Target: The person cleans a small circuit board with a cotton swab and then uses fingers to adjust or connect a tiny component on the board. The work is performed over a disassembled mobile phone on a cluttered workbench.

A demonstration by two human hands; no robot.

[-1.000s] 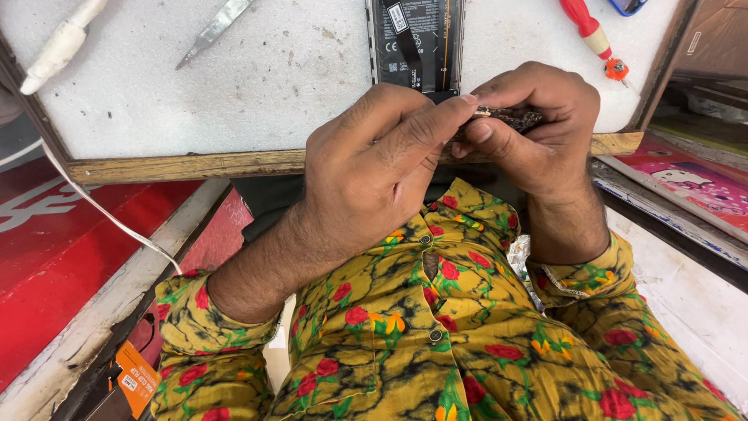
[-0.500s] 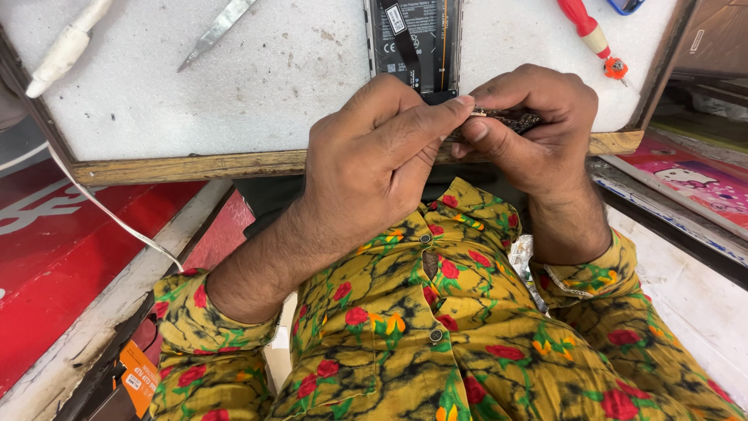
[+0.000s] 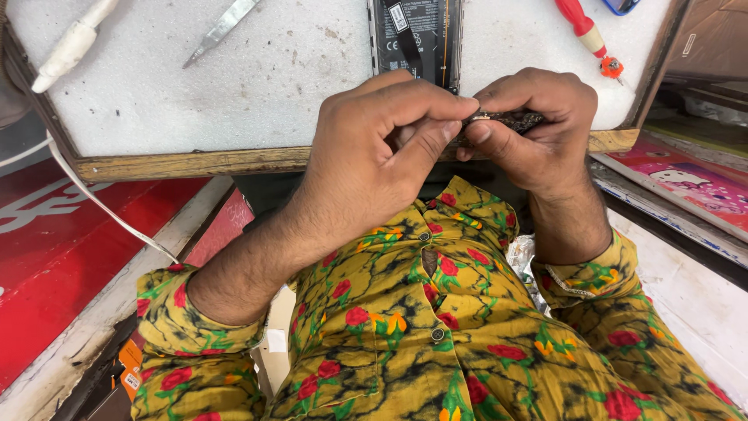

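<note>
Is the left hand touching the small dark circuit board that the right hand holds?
Touching. The head view shows the left hand with its fingertips pressed against the end of the circuit board pinched in the right hand.

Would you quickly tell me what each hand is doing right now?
Left hand: closed, fingertips pinching the small dark part.
Right hand: closed, holding that part.

Yellow shirt (image 3: 436,335), red floral pattern

White foam-topped worktable (image 3: 234,86) w/ wooden edge is sitting up front; red panel (image 3: 47,257) lying left, pink printed sheet (image 3: 686,183) lying right.
</note>
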